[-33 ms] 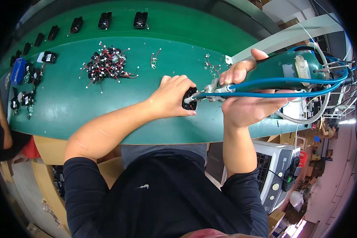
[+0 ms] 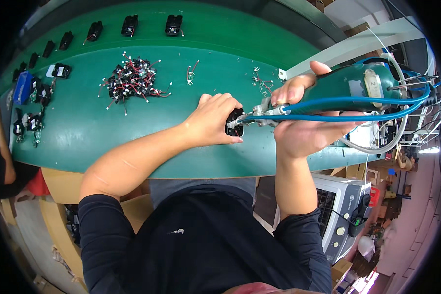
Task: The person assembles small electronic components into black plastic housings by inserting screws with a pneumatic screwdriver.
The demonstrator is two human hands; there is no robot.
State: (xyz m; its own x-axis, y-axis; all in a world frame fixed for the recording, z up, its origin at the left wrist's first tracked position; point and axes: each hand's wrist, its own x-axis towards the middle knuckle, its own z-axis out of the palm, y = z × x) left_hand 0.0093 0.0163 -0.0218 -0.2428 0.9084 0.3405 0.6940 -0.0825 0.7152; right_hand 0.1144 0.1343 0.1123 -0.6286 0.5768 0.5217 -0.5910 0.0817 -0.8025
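Observation:
My left hand (image 2: 211,117) holds a small black plastic case (image 2: 234,128) down on the green bench, its fingers closed around the case's sides. Most of the case is hidden by the hand and a metal nozzle. My right hand (image 2: 306,138) is wrapped around a green power screwdriver (image 2: 335,87), which lies nearly level with its metal nozzle (image 2: 267,111) pointing left. The nozzle's tip meets the top of the case between my left thumb and fingers. Two blue hoses (image 2: 343,117) run along the screwdriver from its rear.
A heap of black parts with red wires (image 2: 132,82) sits left of centre. Several black cases (image 2: 130,25) line the far green strip. Loose wire bits (image 2: 191,76) lie on the bench (image 2: 83,132). A blue bin (image 2: 22,88) stands far left, near another person's arm (image 2: 5,152).

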